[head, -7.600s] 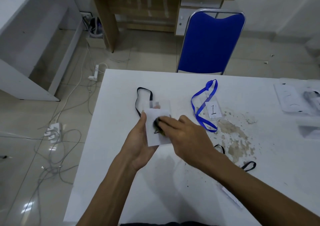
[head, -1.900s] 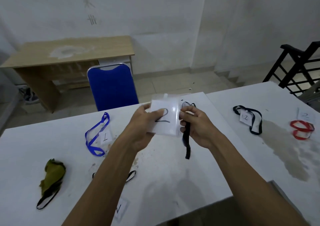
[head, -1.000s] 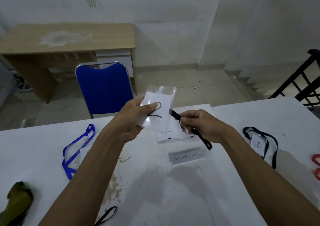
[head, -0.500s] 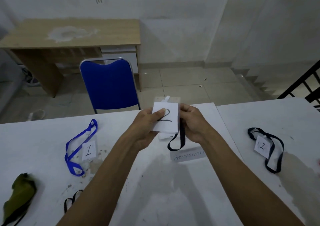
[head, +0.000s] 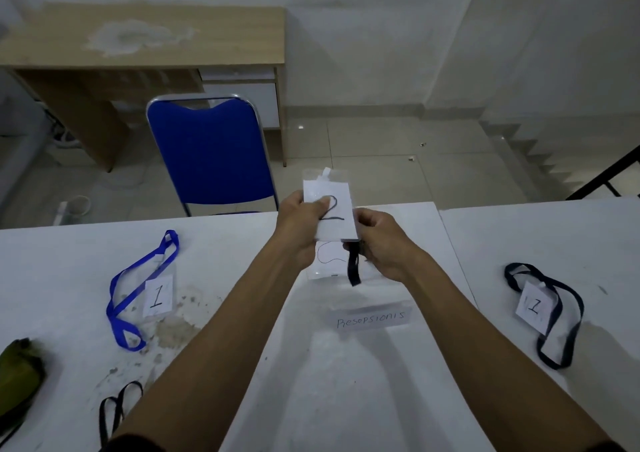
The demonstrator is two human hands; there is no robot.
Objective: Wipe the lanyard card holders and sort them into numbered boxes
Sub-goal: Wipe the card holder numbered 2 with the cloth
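A clear card holder (head: pixel 334 211) with a white card marked "2" stands upright above the far edge of the white table (head: pixel 242 365). My left hand (head: pixel 299 228) pinches its left side, thumb on the front. My right hand (head: pixel 382 244) grips its lower right corner together with the bunched black lanyard strap (head: pixel 353 268), whose end hangs down. Just below sits a clear box (head: pixel 349 289) with a paper label reading "Resepsionis" (head: pixel 371 319).
A blue lanyard with a "1" card (head: pixel 157 296) lies left, a dark lanyard with a "1" card (head: pixel 535 308) right. A green cloth (head: pixel 17 372) and a black strap (head: pixel 116 408) lie near left. A blue chair (head: pixel 211 154) stands behind the table.
The cloth was put down on the left. Over the last second the card holder came upright between both hands, and the right hand gathered the loose black strap in against it.
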